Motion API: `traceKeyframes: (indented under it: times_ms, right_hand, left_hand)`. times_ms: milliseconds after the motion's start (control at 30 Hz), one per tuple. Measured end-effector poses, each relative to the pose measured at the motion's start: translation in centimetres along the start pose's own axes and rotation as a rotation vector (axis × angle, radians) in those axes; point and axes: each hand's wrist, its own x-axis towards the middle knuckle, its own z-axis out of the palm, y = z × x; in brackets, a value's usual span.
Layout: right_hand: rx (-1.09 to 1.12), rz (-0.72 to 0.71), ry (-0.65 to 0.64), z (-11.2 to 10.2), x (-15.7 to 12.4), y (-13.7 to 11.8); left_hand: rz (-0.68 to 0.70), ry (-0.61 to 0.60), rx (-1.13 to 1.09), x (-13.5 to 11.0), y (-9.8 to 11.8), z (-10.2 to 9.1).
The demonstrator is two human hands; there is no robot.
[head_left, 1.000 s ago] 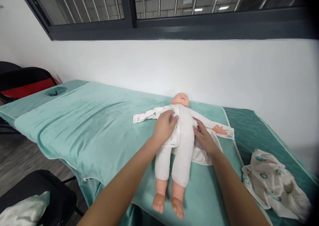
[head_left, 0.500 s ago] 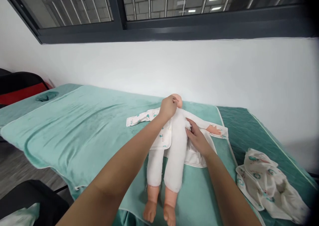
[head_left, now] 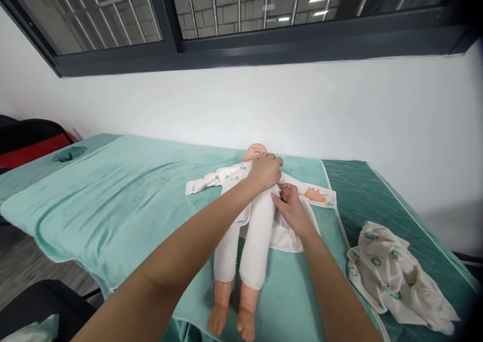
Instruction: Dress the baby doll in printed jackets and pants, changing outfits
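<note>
A baby doll [head_left: 257, 251] with a white padded body and legs lies on its back, its bare feet toward me. It wears a white printed baby shirt [head_left: 236, 173], spread open on the right; both arms are in the sleeves. My left hand [head_left: 266, 171] is over the doll's upper chest, just below its head, with fingers bent toward the right; what they hold, if anything, is hidden. Lower and to the right, my right hand [head_left: 292, 207] is closed at the doll's side, thumb and fingertips against the white body beside the open shirt half. Anything pinched there is too small to name.
A green sheet [head_left: 113, 196] covers the bed, which stands against a white wall under a barred window. At the right lies a crumpled printed baby garment [head_left: 400, 276]. Black chairs stand at the left, one with red [head_left: 37, 148].
My left hand has moved right and down from beside the doll's head to its upper chest, uncovering the head. My right hand's fingers have drawn in at the doll's side. The view has shifted slightly.
</note>
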Motion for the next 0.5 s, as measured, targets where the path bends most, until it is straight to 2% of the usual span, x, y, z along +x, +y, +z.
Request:
traceKeyframes:
  times_ms: [100,200,233,300,400,433,500]
  right_hand:
    - [0.039,0.011,-0.035,-0.8,-0.1,-1.0]
    - [0.019,0.107,-0.06,-3.3,-0.2,-2.3]
    - [0.017,0.161,-0.008,-4.3,-0.1,-2.7]
    - [0.016,0.251,0.228,-6.3,0.0,-2.9]
    - [0.005,0.262,0.599,-8.6,0.4,-1.8]
    - [0.009,0.248,0.664,-9.1,0.5,-1.1]
    - [0.03,0.232,0.715,-10.0,0.7,0.3]
  left_hand:
    - [0.043,-0.185,-0.002,1.5,1.6,0.5]
    - [0.17,-0.444,0.056,3.1,2.9,1.5]
    - [0.21,-0.505,0.094,3.5,3.2,2.0]
    - [0.272,-0.554,0.169,4.1,3.8,3.1]
    - [0.328,-0.52,0.238,4.6,4.1,4.8]
    - [0.332,-0.51,0.25,4.7,4.0,5.3]
    - [0.329,-0.497,0.261,4.9,3.5,5.7]
